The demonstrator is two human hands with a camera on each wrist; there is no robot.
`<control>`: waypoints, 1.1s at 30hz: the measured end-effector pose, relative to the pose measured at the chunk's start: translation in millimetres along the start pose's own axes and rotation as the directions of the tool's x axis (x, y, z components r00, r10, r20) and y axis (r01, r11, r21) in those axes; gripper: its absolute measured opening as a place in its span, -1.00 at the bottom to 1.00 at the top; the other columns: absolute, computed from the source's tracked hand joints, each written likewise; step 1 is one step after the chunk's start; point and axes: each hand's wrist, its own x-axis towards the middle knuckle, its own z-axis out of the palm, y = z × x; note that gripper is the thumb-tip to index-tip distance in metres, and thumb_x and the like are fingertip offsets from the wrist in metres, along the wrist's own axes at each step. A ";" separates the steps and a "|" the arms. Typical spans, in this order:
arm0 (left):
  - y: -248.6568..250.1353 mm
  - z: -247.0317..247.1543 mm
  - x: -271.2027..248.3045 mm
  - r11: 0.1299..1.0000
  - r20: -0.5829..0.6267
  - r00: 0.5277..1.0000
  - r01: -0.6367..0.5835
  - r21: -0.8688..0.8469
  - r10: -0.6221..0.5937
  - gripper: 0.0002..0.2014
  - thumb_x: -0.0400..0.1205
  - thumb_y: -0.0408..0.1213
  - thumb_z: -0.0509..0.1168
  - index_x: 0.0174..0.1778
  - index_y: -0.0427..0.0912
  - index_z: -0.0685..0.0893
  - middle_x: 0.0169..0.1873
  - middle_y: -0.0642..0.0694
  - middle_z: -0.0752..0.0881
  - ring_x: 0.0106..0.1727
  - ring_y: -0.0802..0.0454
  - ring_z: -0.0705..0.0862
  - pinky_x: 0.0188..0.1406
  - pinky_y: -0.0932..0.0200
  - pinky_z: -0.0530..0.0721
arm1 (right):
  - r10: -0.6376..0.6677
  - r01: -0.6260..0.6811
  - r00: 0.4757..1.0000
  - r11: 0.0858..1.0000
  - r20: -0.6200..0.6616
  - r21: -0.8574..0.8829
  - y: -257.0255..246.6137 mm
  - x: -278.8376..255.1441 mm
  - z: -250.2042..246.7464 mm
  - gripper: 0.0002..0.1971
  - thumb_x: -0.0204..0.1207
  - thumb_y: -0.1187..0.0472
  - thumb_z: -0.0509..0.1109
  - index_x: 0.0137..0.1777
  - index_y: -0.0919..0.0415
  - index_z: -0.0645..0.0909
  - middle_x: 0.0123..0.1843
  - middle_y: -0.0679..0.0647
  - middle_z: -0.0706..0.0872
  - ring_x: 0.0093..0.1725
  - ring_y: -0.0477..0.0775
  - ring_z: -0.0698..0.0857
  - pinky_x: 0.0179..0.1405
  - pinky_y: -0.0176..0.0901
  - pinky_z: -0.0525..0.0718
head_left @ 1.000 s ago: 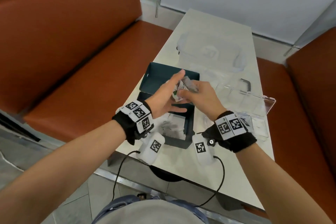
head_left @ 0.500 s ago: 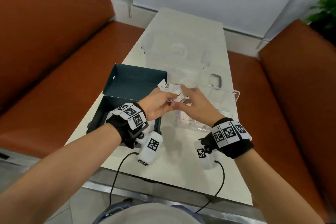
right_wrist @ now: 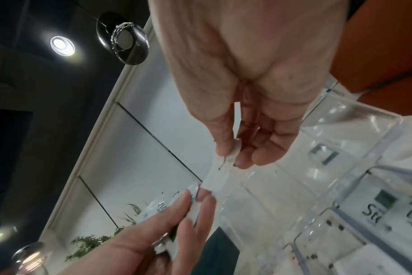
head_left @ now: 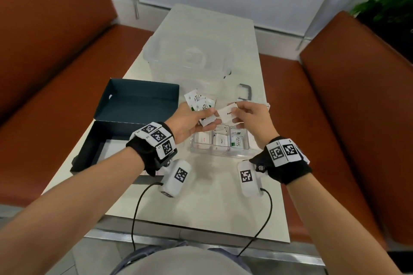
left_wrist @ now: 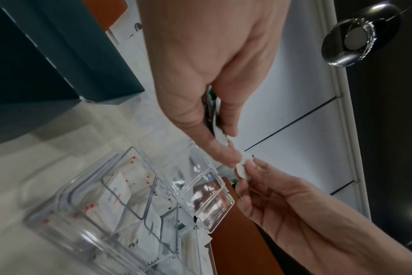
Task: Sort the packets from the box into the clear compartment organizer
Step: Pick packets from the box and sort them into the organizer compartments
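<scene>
Head view, with both wrist views. My left hand [head_left: 190, 121] holds a fanned stack of packets [head_left: 200, 105] above the worktop [head_left: 212, 203], thumb on top and fingers curled beneath; green print reading "Stevia" shows on the upper ones. My right hand [head_left: 250, 116] pinches a single white packet [head_left: 228, 114] between thumb and forefinger, its near edge just beside the left-hand stack. In the left wrist view this packet [left_wrist: 244, 168] sits at the meeting point of the two thumbs; I cannot tell whether the left fingers also touch it. In the right wrist view the packet [right_wrist: 218, 178] hangs from the right fingertips [right_wrist: 231, 148], with the left hand's fingertips [right_wrist: 206, 202] just below it.

Both hands hover over the clear compartment organizer [head_left: 220, 153], which stands on the worktop directly beneath them. Its near compartments already hold packets: one with red print at the left, a plain white one in the middle, a green "Stevia" one at the right. Its clear lid stands open on the far side.

The dark box [head_left: 105, 140] lies open to the left of the organizer, its lid [head_left: 138, 100] raised behind it. A larger clear container [head_left: 185, 58] sits farther back on the worktop. Orange bench seats [head_left: 55, 56] flank the worktop on both sides.
</scene>
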 end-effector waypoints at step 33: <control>-6.7 -22.2 -11.2 0.994 -0.060 0.996 0.057 -0.098 -0.063 -0.85 0.65 -0.46 0.34 0.12 -0.29 0.58 -0.07 -0.27 0.80 -0.12 -0.15 0.84 -0.28 0.16 0.80 | 0.052 0.124 0.985 0.468 0.167 -0.875 49.5 19.4 42.4 -0.81 0.56 0.26 0.35 0.04 0.01 0.75 0.07 0.00 0.75 0.18 0.14 0.62 0.25 0.06 0.38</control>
